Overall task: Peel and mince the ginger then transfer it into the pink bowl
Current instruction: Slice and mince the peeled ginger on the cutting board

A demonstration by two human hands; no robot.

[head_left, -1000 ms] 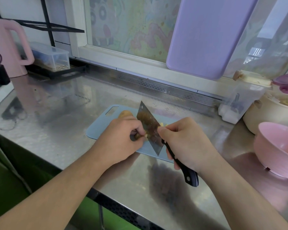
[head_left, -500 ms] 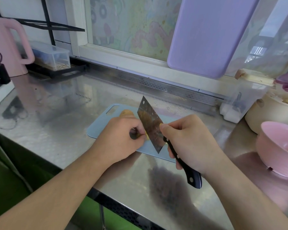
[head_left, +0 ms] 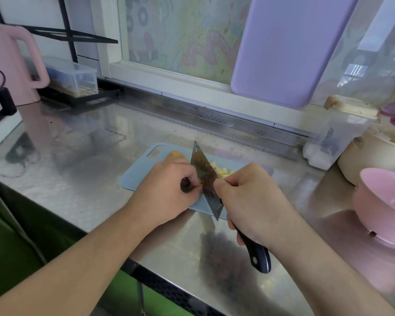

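A pale blue cutting board lies on the steel counter. My left hand curls its fingers round a small piece of ginger, mostly hidden, right beside the blade. My right hand grips a cleaver by its black handle, thumb and forefinger pinching the blade, edge down on the board. Yellow cut ginger pieces lie just behind the blade. An unpeeled brown ginger lump sits behind my left hand. The pink bowl stands at the right edge, well clear of both hands.
A cream pot and a clear lidded container stand behind the pink bowl. A lilac board leans on the window. A pink kettle and a clear box are at the back left. The counter's front edge runs under my forearms.
The cleaver has shifted slightly away from my left hand, uncovering yellow cut pieces behind the blade. Both hands keep their grips in nearly the same place.
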